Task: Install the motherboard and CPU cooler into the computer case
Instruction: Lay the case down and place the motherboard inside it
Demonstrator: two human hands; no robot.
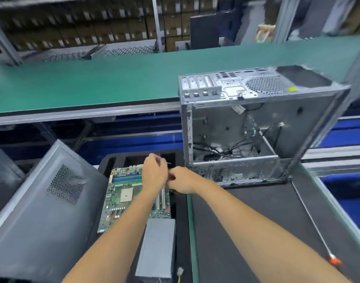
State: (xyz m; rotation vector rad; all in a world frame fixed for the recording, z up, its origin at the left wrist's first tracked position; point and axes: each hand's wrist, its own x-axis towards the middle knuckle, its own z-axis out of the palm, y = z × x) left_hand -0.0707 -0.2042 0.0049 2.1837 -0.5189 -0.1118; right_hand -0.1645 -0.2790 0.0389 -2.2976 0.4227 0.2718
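Nearest you, at the front edge of the black tray (181,211), a grey metal box (156,248) lies flat with a short yellow-wired plug (179,271) at its near right corner.

Just beyond the box, the motherboard (124,199) lies flat in the tray, green face up, its blue slots toward the far end and a pale square socket near the middle.

Both your forearms reach in over the tray. Your left hand (154,172) is above the far right corner of the motherboard, fingers curled together as if pinching something thin; motion blur hides what it is, and whether it holds anything cannot be told. Your right hand (184,181) sits just beside it at the tray's right edge, knuckles up, fingers curled under; its grip cannot be told either. The two hands are almost touching.

Left of the tray, a grey side panel (42,213) with a perforated vent leans tilted.

Right of the tray, a dark mat (256,217) carries a long thin rod with an orange tip (313,223) along its right edge.

At the far edge of the mat the computer case (252,127) stands with its open side toward you, loose black cables lying inside at the bottom.

Behind it runs a green worktop (93,82), then shelves of brown boxes (83,27), blurred.
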